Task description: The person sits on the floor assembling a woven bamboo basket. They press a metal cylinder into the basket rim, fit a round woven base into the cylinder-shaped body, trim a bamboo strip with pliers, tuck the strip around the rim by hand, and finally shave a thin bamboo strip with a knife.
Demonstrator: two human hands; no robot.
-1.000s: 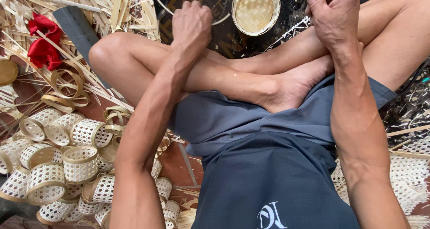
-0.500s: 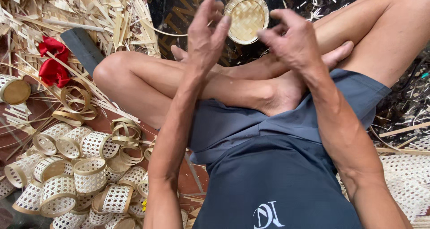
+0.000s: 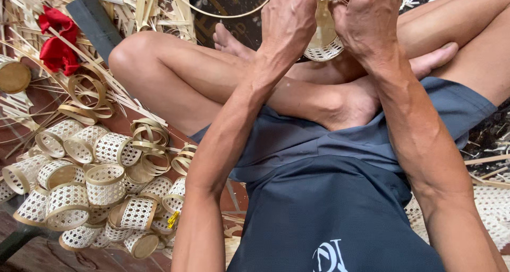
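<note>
A small round woven bamboo basket (image 3: 325, 38) is held up between both hands, above my crossed legs. My left hand (image 3: 289, 19) grips its left rim with the fingers curled. On the right rim my right hand (image 3: 366, 17) is closed too. Most of the basket is hidden behind the hands. A thin bamboo strip (image 3: 234, 11) curves away from the basket toward the upper left. I sit cross-legged in dark blue shorts (image 3: 329, 197), with one bare foot (image 3: 356, 104) resting on them.
A heap of several small woven bamboo cylinders (image 3: 101, 187) lies at the lower left. Coiled bamboo bands (image 3: 90, 96) and loose strips lie above them. A red cloth (image 3: 56, 40) and a dark flat bar (image 3: 98, 24) lie at the upper left. Woven matting (image 3: 491, 208) shows at the right.
Both hands have come together and taken hold of the small basket, which lay on the floor ahead a second ago. The view has tilted down and closer.
</note>
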